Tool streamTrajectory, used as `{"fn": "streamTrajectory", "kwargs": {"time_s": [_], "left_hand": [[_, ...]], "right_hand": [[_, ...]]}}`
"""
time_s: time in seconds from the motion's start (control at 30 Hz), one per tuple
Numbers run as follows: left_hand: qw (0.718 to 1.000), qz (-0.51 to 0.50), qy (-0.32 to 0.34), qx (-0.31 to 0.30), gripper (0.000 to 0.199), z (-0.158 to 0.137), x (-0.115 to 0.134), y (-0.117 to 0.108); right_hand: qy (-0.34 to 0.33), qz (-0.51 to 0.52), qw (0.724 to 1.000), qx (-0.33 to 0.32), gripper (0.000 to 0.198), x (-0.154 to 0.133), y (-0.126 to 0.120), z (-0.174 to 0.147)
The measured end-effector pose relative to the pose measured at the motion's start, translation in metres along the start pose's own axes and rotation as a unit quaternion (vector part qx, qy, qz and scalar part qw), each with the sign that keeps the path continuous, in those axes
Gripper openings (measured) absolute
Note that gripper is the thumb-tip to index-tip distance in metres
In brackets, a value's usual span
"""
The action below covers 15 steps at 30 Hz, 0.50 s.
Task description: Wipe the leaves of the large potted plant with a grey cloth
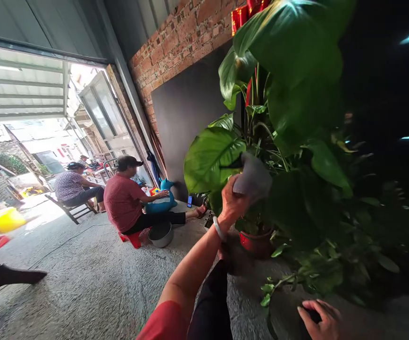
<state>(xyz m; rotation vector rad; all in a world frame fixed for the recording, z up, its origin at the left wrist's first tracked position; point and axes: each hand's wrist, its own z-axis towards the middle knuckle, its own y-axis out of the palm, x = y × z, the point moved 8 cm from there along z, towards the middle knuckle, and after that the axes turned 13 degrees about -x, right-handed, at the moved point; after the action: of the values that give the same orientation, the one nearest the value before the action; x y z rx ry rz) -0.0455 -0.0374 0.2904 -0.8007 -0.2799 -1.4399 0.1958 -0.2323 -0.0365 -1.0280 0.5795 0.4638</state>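
Grey cloth (253, 178) sits bunched in the left hand (233, 202), its grip clenched around it, pressed against a big green leaf (209, 159) of a plant in a red pot (256, 243). The right hand (320, 321) rests low on the floor (94, 283), fingers loosely curled, grasping nothing clear.

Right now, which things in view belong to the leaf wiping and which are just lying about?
In use:
left hand
grey cloth, gripped by that hand
big green leaf, touched by the cloth
potted plant in the red pot

Lying about:
right hand, resting low down
metal basin
red stool
blue toy
yellow tub
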Motion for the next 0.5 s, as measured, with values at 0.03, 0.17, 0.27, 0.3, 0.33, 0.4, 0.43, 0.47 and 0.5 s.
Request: {"fn": "streamTrajectory", "kwargs": {"time_s": [0.03, 0.17, 0.27, 0.3, 0.33, 0.4, 0.43, 0.47, 0.5], "left_hand": [[0.997, -0.018, -0.069, -0.029, 0.037, -0.011, -0.027, 0.015], [0.939, 0.003, -0.265, -0.221, 0.020, -0.111, -0.100, 0.067], [0.940, 0.010, -0.213, -0.267, 0.017, -0.135, -0.089, 0.063], [0.950, 0.009, -0.164, -0.266, 0.024, -0.124, -0.077, 0.059], [0.960, 0.008, -0.112, -0.256, 0.032, -0.107, -0.064, 0.054], [0.974, 0.019, -0.051, -0.221, 0.045, -0.067, -0.050, 0.046], [0.977, 0.035, -0.059, -0.201, 0.047, -0.049, -0.053, 0.046], [0.977, 0.057, -0.087, -0.185, 0.046, -0.037, -0.061, 0.048], [0.974, 0.079, -0.126, -0.173, 0.042, -0.032, -0.072, 0.052]], "right_hand": [[0.002, 0.001, 1.000, 0.002, 0.022, 0.000, 0.000, -0.001], [0.027, -0.003, 1.000, 0.000, 0.016, 0.015, 0.000, -0.006], [0.036, -0.004, 0.999, -0.005, 0.015, 0.028, -0.002, -0.009], [0.039, -0.006, 0.999, -0.001, 0.017, 0.030, -0.003, -0.009], [0.042, -0.010, 0.999, 0.003, 0.018, 0.032, -0.003, -0.008], [0.048, -0.020, 0.999, 0.004, 0.020, 0.031, -0.001, -0.006], [0.051, -0.021, 0.998, 0.000, 0.020, 0.030, 0.001, -0.005], [0.053, -0.018, 0.998, -0.006, 0.021, 0.028, 0.004, -0.004], [0.055, -0.014, 0.998, -0.010, 0.021, 0.025, 0.006, -0.004]]}}
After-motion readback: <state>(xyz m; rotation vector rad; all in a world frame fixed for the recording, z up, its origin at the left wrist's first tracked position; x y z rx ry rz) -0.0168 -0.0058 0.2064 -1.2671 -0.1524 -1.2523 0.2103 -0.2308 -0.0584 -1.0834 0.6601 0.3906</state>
